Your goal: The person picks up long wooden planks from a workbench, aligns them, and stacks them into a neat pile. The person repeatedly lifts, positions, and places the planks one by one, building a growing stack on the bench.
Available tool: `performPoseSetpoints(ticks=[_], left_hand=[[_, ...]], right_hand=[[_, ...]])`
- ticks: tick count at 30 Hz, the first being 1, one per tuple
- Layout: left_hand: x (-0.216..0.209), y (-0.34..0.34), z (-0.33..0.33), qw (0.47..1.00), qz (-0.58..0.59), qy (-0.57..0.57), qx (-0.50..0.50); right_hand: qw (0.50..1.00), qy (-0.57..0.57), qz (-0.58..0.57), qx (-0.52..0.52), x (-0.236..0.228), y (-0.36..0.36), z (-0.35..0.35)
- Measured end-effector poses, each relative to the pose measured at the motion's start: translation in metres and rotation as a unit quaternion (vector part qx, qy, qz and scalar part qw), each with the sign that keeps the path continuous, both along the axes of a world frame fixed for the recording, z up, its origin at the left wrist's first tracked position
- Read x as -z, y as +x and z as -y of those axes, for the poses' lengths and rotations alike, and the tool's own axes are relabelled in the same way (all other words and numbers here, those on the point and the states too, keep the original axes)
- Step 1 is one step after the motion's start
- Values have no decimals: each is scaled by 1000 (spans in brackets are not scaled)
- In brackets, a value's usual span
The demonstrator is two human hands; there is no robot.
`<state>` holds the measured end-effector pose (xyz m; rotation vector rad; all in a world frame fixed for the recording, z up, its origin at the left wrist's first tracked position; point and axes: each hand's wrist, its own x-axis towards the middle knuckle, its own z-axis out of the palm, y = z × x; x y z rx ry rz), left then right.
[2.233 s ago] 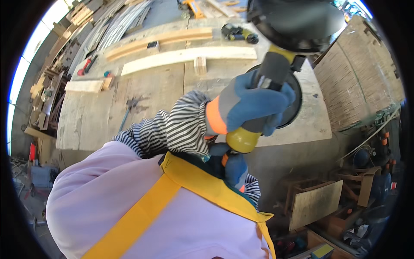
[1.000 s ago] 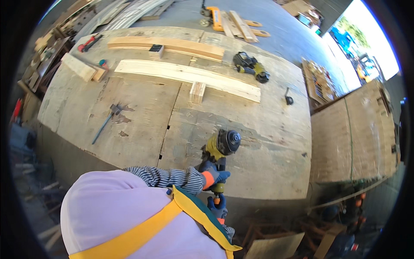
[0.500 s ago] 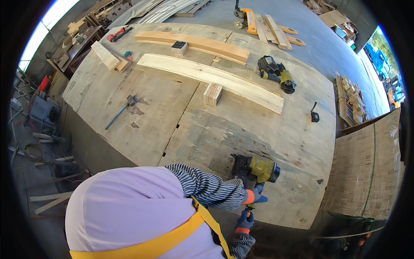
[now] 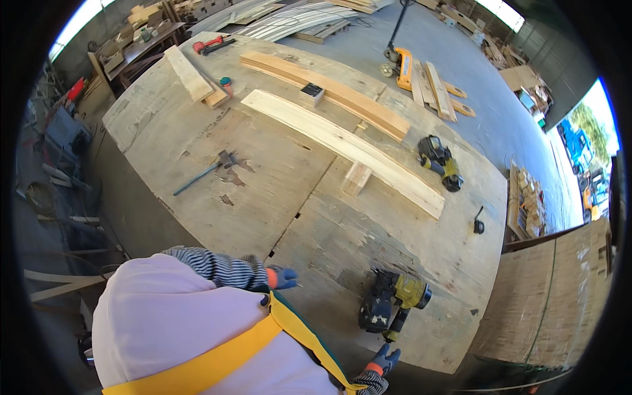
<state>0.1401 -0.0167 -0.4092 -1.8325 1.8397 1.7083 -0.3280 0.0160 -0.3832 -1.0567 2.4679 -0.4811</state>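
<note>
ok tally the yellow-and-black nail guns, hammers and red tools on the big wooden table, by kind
yellow-and-black nail guns: 2
hammer: 1
red tool: 1
total: 4

Nailer (image 4: 404, 289) on table (image 4: 263, 178), hammer (image 4: 205, 174) left, plank (image 4: 349, 146) behind.

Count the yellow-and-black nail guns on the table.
2: the near nail gun, just beyond the right hand; the far nail gun, beyond the right end of the long pale board. The person's body could hide another.
</note>
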Motion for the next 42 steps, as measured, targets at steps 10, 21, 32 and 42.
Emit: performPoseSetpoints(ticks=[10, 21, 32, 42], left_hand=[[132, 251, -178, 957, -58, 36, -281], [57, 358, -240, 889, 31, 61, -452], [14, 381, -195, 896, 306, -113, -300], [20, 478, -52, 913, 329, -12, -239]], right_hand=[[981, -168, -2, -100, 70, 227, -22], [906, 30, 57, -419, 2, 456, 13], [904, 153, 55, -396, 21, 484, 37], [895, 238, 1, -378, 15, 525, -3]])
